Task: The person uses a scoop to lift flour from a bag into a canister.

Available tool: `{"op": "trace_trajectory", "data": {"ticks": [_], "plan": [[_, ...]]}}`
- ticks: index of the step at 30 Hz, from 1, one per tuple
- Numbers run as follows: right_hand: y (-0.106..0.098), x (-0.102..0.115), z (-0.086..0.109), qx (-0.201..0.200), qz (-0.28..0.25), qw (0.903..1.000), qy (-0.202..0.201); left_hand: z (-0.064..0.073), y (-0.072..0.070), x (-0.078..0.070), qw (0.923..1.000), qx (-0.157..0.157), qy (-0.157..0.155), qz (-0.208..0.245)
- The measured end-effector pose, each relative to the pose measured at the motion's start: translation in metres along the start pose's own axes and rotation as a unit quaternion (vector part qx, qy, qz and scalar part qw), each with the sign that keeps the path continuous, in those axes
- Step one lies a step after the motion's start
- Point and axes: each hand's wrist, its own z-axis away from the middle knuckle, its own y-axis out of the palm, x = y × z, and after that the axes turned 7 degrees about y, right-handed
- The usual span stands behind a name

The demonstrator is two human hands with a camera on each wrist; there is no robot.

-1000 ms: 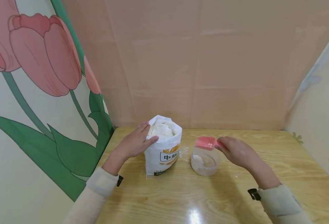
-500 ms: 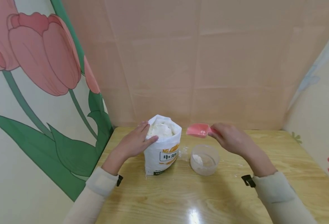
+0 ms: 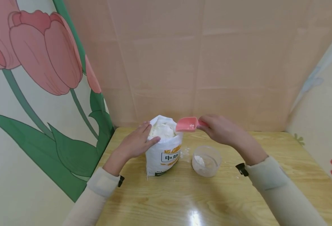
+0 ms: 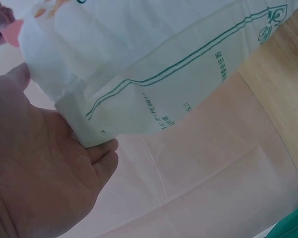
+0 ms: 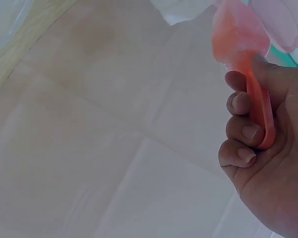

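A white bag of flour [image 3: 163,153] stands upright on the table, its top open and white flour [image 3: 162,130] showing inside. My left hand [image 3: 135,139] holds the bag at its upper left side, thumb in front and fingers round the back edge; the left wrist view shows the fingertips [image 4: 107,154] past that edge. My right hand [image 3: 218,128] grips a pink scoop [image 3: 187,124] by its handle, fingers curled round it [image 5: 244,131]. The scoop's tip overlaps the bag's right rim, and only white traces show in it. A clear round container [image 3: 206,166] below holds a little flour.
Flour is spilled on the wooden table [image 3: 160,201] between bag and container. A pinkish-beige covering [image 3: 225,62] rises behind the table's back edge. Walls with painted flowers [image 3: 44,53] stand at both sides.
My right hand has lifted the scoop from over the clear container and carried it left to the bag's rim. The left hand and the bag have stayed in place.
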Motion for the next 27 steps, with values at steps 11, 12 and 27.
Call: {"op": "trace_trajectory", "data": {"ticks": [11, 12, 27], "plan": [[-0.01, 0.028, -0.025, 0.069, 0.064, 0.9956, 0.007, 0.002, -0.002, -0.001, 0.9999, 0.007, -0.004, 0.007], [-0.012, 0.032, -0.028, 0.074, 0.069, 0.9949, 0.008, 0.002, -0.003, -0.002, 0.9999, 0.007, -0.005, 0.008], [-0.015, 0.068, -0.064, 0.154, 0.197, 0.968, 0.021, 0.0, -0.002, -0.003, 0.9999, 0.009, -0.011, 0.003]]}}
